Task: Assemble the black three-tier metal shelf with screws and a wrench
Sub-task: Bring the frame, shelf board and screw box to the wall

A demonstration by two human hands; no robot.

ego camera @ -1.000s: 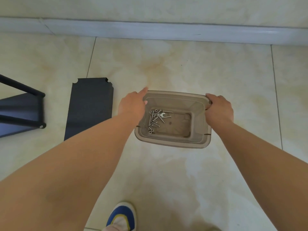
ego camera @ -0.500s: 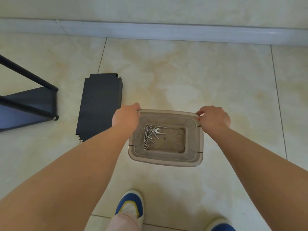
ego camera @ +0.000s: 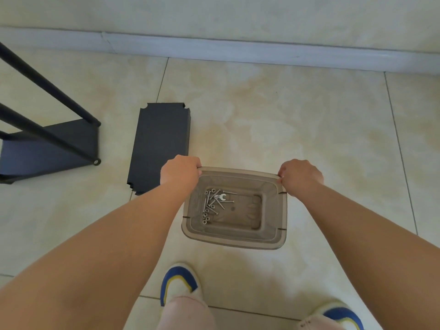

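The translucent brown bin [ego camera: 234,239] has come back toward the person over the last second: a moment ago it sat further out on the tiled floor [ego camera: 297,115], and now its near rim lies just ahead of the blue-and-yellow shoes [ego camera: 179,283]. The grip has changed too. The left hand [ego camera: 180,171] had a finger stretched along the rim; now its fingers are curled over the far left corner. The right hand [ego camera: 300,177] grasps the far right corner the same way. Whether the bin is lifted or sliding on the floor, I cannot tell.

To my eye this is still preparation: the hardware is being brought within reach, and no fastening has begun.

Counting what lies about: one bin, and in its left half one small wrench [ego camera: 222,197] among a loose heap of screws [ego camera: 215,202], perhaps six or seven long ones, with about as many nuts or washers; they overlap too much for a firm tally. One flat black shelf panel [ego camera: 162,144] with notched corners lies on the floor just left of the left hand. One partly built shelf frame [ego camera: 51,148] lies on its side at the far left, showing one fitted tier and three black poles. Two hands, two shoes.
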